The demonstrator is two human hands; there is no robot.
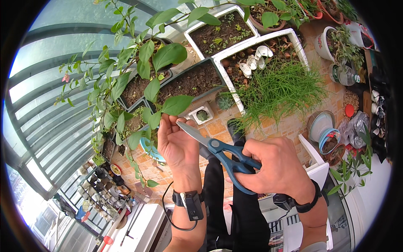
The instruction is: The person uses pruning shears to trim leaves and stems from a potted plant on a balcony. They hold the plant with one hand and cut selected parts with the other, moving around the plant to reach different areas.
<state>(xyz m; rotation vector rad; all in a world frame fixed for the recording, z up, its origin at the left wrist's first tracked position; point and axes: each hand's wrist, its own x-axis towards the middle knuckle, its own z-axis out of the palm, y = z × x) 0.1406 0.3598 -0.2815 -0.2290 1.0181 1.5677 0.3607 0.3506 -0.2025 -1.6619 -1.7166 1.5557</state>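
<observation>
My right hand (274,167) grips a pair of scissors (217,148) by its blue handles, with a finger and the thumb at the loops. The grey blades point up and left, and look closed or nearly so, their tip at the fingers of my left hand (179,145). That hand is palm up with curled fingers, just under a broad green leaf (177,105) of a climbing plant. Whether its fingers pinch a stem or leaf there cannot be told. A small cactus in a white square pot (210,111) stands on the floor beyond the fingers.
Soil-filled planters (190,82) stand ahead. A white planter box (294,36) holds bulbs, eggshells and thin grass-like leaves. Trailing leafy stems hang at the left by the railings. Pots and a plastic bottle (344,75) are at the right, a white cabinet (141,230) at lower left.
</observation>
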